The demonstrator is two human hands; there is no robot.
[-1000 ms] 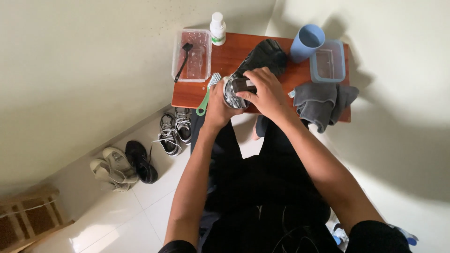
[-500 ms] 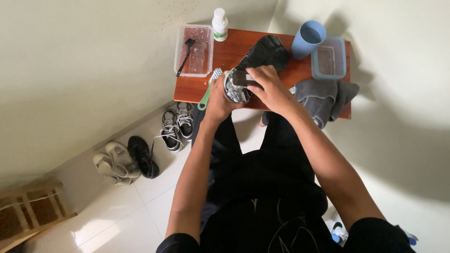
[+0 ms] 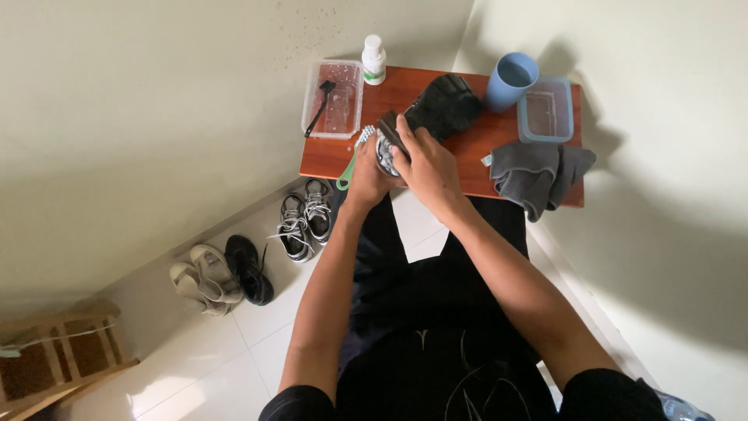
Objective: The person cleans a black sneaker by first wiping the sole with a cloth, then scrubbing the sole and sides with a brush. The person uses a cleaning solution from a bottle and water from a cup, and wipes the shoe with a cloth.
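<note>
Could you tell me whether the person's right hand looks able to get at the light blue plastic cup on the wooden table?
Probably yes: the light blue plastic cup stands uncovered beyond the right hand, but that hand is busy on the black shoe.

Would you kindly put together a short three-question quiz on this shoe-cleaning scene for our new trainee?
1. True or false: the blue cup stands on the floor.
2. What lies inside the clear container at the table's left end? A) black brush B) grey cloth C) white bottle
3. Fill in: both the left hand and the right hand are on a black ____.

Key
1. False; it stands on the wooden table, beside the blue-rimmed container.
2. A; the grey cloth lies on the table, and the white bottle stands beside the container.
3. Shoe.
</note>
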